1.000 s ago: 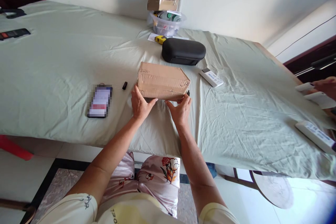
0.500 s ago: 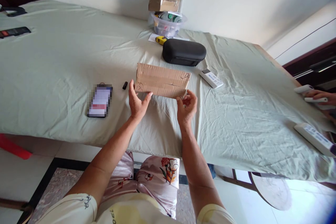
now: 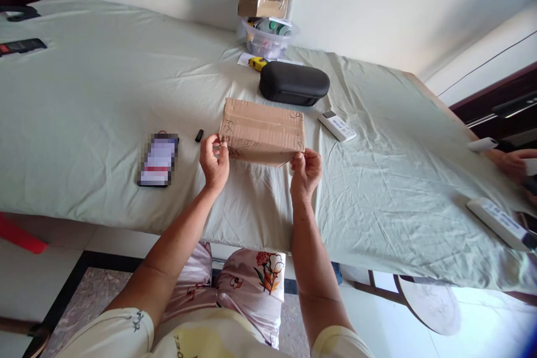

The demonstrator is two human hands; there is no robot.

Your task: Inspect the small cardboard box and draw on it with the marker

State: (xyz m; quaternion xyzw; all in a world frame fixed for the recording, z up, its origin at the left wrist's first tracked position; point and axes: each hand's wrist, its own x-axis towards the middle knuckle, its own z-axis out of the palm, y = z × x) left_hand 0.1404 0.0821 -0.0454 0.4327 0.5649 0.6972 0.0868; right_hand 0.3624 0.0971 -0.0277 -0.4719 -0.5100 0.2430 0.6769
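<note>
Head view: a cardboard box (image 3: pixel 263 123) is held over the middle front of the cloth-covered table (image 3: pixel 126 78). Its near left corner is pinched in the grip of the left hand (image 3: pixel 215 163), its near right corner in that of the right hand (image 3: pixel 306 176). Whether its underside is touched by the cloth cannot be told. A black case (image 3: pixel 294 83) is seen behind it, a phone (image 3: pixel 157 162) well to its left.

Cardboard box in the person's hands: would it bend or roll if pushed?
The held cardboard box would probably stay fairly stiff, given its straight edges, though cardboard might dent. Its flat faces suggest sliding rather than rolling.
</note>
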